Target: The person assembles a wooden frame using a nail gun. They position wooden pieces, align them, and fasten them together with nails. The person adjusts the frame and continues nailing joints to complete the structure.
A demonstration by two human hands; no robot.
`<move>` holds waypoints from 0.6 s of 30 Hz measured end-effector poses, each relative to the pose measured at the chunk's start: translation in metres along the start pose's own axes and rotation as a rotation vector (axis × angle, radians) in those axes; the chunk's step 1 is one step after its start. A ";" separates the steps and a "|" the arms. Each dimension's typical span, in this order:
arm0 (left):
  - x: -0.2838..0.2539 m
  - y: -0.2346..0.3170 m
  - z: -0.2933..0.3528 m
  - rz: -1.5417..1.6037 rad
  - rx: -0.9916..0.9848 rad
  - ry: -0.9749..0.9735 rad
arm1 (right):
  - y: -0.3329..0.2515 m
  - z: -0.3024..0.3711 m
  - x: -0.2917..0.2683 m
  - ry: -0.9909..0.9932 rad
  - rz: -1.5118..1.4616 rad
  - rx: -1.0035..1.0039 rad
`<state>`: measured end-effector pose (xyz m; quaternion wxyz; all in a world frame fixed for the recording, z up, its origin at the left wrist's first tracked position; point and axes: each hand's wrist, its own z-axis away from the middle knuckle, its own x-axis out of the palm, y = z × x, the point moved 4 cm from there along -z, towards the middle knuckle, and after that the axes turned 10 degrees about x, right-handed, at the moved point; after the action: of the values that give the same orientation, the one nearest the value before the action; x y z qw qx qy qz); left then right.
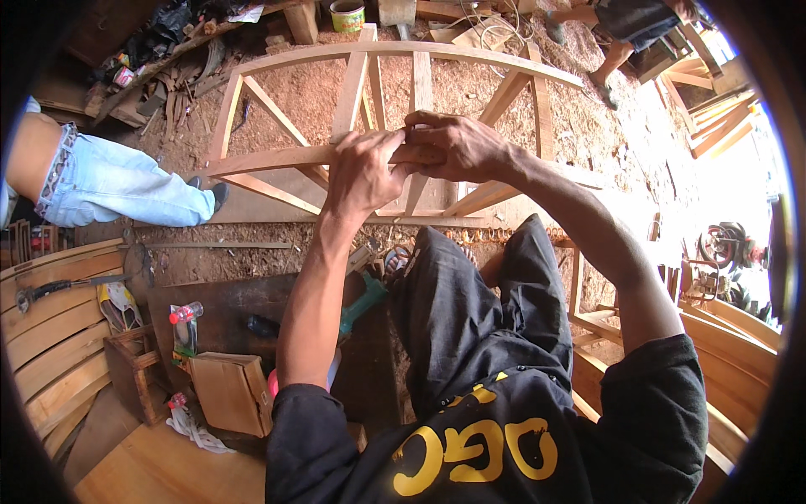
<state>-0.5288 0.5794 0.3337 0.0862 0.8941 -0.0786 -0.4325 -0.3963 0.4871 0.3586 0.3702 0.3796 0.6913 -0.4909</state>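
A bare-wood frame (470,52) with curved rails, crosspieces and slanted legs stands in front of me. My left hand (363,175) is closed around its near curved rail (273,160), where an upright slat meets it. Close beside it, my right hand (460,148) bends its fingers over the same rail, the two hands almost touching. Both grip the wood near the middle of the rail. The fingers cover the joint, so whether a small piece is also pinched there cannot be seen.
A person in light blue jeans (126,181) stands at the left; another in dark shorts (630,21) is at the far right. A cardboard box (227,393), a red-capped bottle (185,313) and a green tool (363,304) lie near my left arm. Slatted wooden pieces (63,353) flank me.
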 end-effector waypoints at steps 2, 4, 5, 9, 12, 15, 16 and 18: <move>0.000 0.000 0.000 0.020 -0.008 -0.019 | 0.002 0.000 0.001 -0.041 -0.038 0.063; -0.001 0.000 -0.001 0.022 -0.009 -0.020 | -0.001 -0.002 0.001 0.001 0.022 -0.020; -0.002 0.000 -0.001 0.017 -0.009 -0.020 | -0.002 -0.003 0.002 0.012 0.030 -0.034; -0.002 0.000 -0.001 0.019 -0.028 -0.029 | -0.003 -0.003 -0.002 0.011 -0.014 0.018; 0.000 -0.002 0.000 0.023 -0.047 -0.054 | -0.005 -0.003 -0.004 -0.008 -0.002 0.025; 0.003 -0.003 0.001 0.038 -0.056 -0.076 | -0.006 0.000 -0.007 -0.004 0.004 0.050; 0.003 -0.004 0.000 0.047 -0.055 -0.064 | -0.005 0.000 -0.008 0.003 0.004 0.058; 0.003 -0.004 -0.001 0.022 -0.060 -0.075 | -0.004 -0.001 -0.008 0.012 -0.040 0.087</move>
<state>-0.5258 0.5828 0.3306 0.1147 0.8733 -0.0786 -0.4669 -0.3962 0.4860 0.3677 0.3391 0.3843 0.6791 -0.5255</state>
